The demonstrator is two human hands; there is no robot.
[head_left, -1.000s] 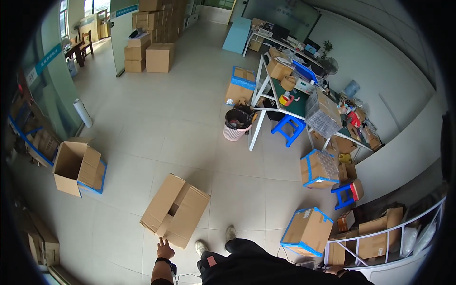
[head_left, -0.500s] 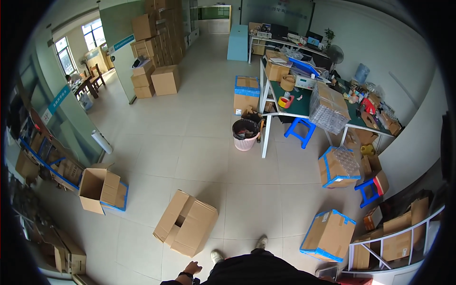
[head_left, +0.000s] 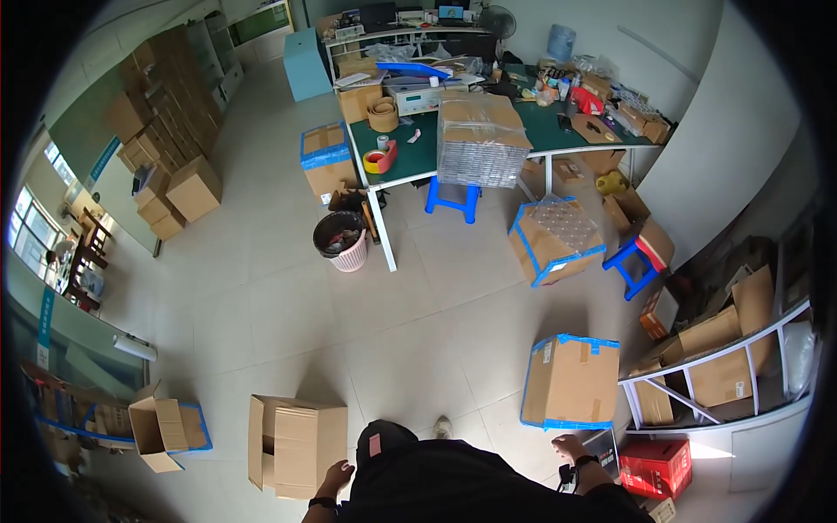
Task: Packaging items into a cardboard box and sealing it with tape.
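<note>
My left hand (head_left: 336, 477) hangs low beside the open cardboard box (head_left: 305, 444) on the floor. Its fingers are loosely bent, parted, and nothing shows in them. On the other side, my right hand (head_left: 571, 449) is held out from my body, half curled and empty, just below a carton edged with blue tape (head_left: 571, 383). Neither hand visibly grips a box. The open box has its flaps folded outward and a dark gap on its left side. A dark watch or band circles each wrist.
Ahead stands a green-topped table (head_left: 410, 161) bearing a plastic-wrapped stack (head_left: 479, 139). A waste bin (head_left: 342, 240), blue stools (head_left: 453, 202) and a bubble-wrap-topped carton (head_left: 558, 244) are near it. A white rail (head_left: 689, 379) and a red box (head_left: 658, 468) lie right; another open box (head_left: 157, 431) lies left.
My view has swung to the right, so the table and boxes sit farther left. My right hand has come into view, and my body has stepped forward, nearer the taped carton.
</note>
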